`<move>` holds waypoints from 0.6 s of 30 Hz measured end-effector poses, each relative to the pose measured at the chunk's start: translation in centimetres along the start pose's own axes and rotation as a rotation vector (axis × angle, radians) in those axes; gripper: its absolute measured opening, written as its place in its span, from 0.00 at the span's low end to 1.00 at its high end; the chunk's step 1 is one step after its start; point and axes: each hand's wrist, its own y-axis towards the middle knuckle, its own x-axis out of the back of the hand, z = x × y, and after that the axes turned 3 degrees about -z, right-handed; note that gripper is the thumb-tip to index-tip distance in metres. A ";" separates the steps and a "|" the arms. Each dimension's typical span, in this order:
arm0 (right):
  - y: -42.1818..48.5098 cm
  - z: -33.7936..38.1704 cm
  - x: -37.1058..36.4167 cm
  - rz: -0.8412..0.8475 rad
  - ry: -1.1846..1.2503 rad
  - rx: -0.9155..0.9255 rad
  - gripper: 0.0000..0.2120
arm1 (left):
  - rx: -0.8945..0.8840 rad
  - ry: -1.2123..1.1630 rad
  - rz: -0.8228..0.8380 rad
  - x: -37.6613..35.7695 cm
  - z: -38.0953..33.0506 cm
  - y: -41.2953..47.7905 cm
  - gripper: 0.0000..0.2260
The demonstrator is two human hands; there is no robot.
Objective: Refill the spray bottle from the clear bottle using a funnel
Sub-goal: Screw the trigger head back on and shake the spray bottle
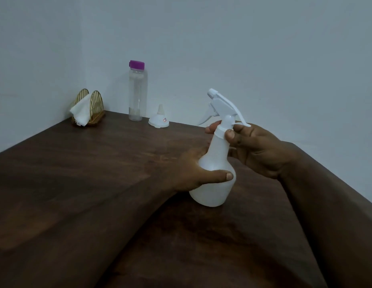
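wooden table (pixel 98 163) | left hand (pixel 191 169) grips spray bottle (pixel 214 175) | right fingers (pixel 229 135) pinch collar

Both forearms enter from the bottom edge, bare, converging toward centre frame. Left hand (pixel 193 171): palm wrapped around the lower body of the spray bottle (pixel 214 179), thumb laid across its front, remaining fingers hidden behind it. Right hand (pixel 255 150): raised above the left, wrist bent inward, thumb and fingertips pinched around the bottle's neck collar just under the trigger head; thumb nail faces the camera. The two hands do not touch each other.
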 end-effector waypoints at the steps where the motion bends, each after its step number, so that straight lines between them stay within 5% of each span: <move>1: -0.1 -0.1 -0.3 -0.036 0.010 0.012 0.17 | -0.007 -0.007 -0.025 -0.1 0.1 0.1 0.18; 12: -0.6 -2.3 -6.9 -0.867 -0.250 0.171 0.10 | -0.033 0.105 -0.173 -1.7 -0.1 -0.2 0.21; 15: -0.4 -2.4 -7.1 -0.818 -0.258 0.202 0.10 | -0.075 0.079 -0.176 -1.7 0.2 -0.6 0.21; 18: -0.6 -2.1 -4.5 -0.473 -0.095 0.121 0.14 | -0.076 0.086 -0.101 -0.5 0.2 -0.9 0.18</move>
